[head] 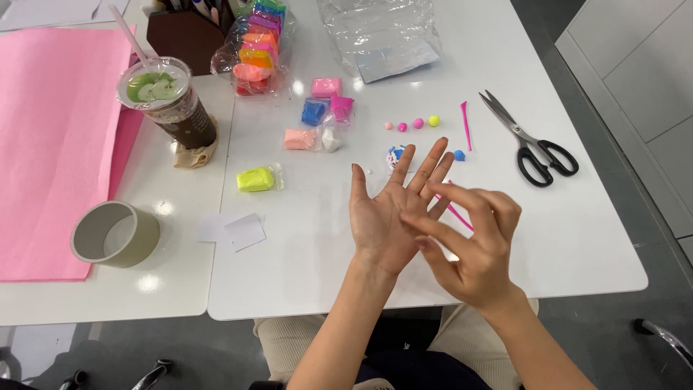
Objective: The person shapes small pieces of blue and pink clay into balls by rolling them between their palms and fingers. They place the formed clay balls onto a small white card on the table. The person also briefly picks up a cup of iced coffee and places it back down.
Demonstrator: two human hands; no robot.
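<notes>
My left hand (386, 217) is held palm up over the white table (577, 238), fingers spread, with nothing visible in it. My right hand (473, 245) hovers just beside it, its fingertips touching the left palm near the fingers. Behind my hands lie small clay balls: pink ones and a yellow one (434, 120) in a row, plus a blue ball (459, 154). A pink plastic tool (466, 126) lies near them. A blue-and-white clay piece (395, 155) is partly hidden by my left fingertips.
Scissors (530, 148) lie at the right. Wrapped clay blocks in pink, blue, yellow (256, 178) and white sit mid-table, with a bag of coloured clay (256, 50) behind. An iced drink cup (166, 101), a tape roll (115, 233) and pink paper (50, 144) are at the left.
</notes>
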